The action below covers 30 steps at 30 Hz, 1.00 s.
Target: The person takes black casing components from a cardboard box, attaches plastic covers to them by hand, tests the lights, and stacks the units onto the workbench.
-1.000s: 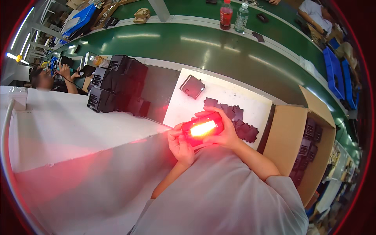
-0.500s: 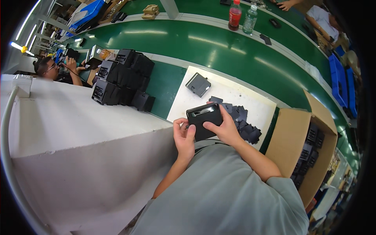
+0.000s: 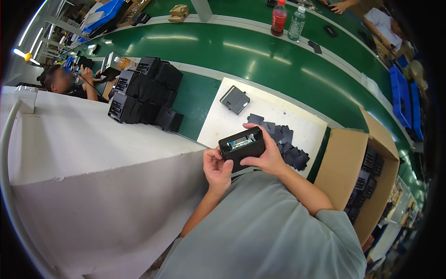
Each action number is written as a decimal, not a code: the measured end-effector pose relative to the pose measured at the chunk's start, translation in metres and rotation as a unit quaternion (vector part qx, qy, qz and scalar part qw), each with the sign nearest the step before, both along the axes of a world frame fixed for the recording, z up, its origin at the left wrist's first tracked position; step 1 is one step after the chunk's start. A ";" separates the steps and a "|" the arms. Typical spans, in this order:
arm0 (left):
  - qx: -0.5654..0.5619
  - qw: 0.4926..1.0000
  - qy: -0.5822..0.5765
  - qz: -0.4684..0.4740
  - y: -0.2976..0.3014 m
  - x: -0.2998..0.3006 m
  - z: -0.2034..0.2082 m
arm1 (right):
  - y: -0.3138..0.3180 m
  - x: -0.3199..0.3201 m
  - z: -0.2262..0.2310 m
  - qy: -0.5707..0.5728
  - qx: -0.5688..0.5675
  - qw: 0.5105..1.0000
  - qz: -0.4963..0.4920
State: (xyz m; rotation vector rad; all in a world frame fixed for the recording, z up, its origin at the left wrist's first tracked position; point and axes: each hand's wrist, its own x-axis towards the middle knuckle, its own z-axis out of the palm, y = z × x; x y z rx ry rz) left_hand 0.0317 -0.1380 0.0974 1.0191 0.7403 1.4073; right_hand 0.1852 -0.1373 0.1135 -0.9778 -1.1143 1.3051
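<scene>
A long green conveyor belt (image 3: 260,56) is seen curving across a workshop, bordered by pale edges, with a white board (image 3: 297,116) laid on the near side as a work surface. A large white block (image 3: 93,158) fills the lower left of the view. On the far side of the belt a red-capped bottle of dark red drink (image 3: 278,17) and a clear water bottle (image 3: 297,23) are stood upright just beside each other, and blue crates (image 3: 406,100) are ranged along the right rim.

A black rectangular device (image 3: 242,146) is held above the near edge of the white board, close to the chest, with its open face turned upward so that a pale interior is shown. It is gripped from the left by the left hand (image 3: 218,171), whose fingers are curled round its lower corner, and covered from the right by the right hand (image 3: 267,156), whose fingers are wrapped over its top and side.

On the board a grey-black unit (image 3: 234,99) lies alone, and a heap of flat dark pieces (image 3: 288,144) is spread just beyond the hands. At the right an open cardboard box (image 3: 346,162) is stood, in which black units (image 3: 369,174) are packed in rows. To the left, black housings (image 3: 141,95) are stacked on the belt's edge, and another person (image 3: 62,83) is seated beyond them
</scene>
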 end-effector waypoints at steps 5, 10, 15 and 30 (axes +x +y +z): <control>-0.107 0.992 0.018 -0.060 0.005 -0.016 -0.023 | 0.012 -0.002 -0.019 -0.046 -0.153 0.987 -0.011; -0.226 0.973 -0.008 -0.049 0.011 -0.024 -0.040 | 0.022 -0.011 -0.037 -0.132 -0.126 0.982 0.046; -0.245 0.968 0.008 -0.062 0.017 -0.040 -0.060 | 0.045 -0.021 -0.055 -0.128 -0.179 0.973 0.069; -0.402 0.891 0.169 -0.129 -0.021 -0.101 -0.083 | 0.185 -0.081 -0.163 -0.552 0.092 0.814 0.157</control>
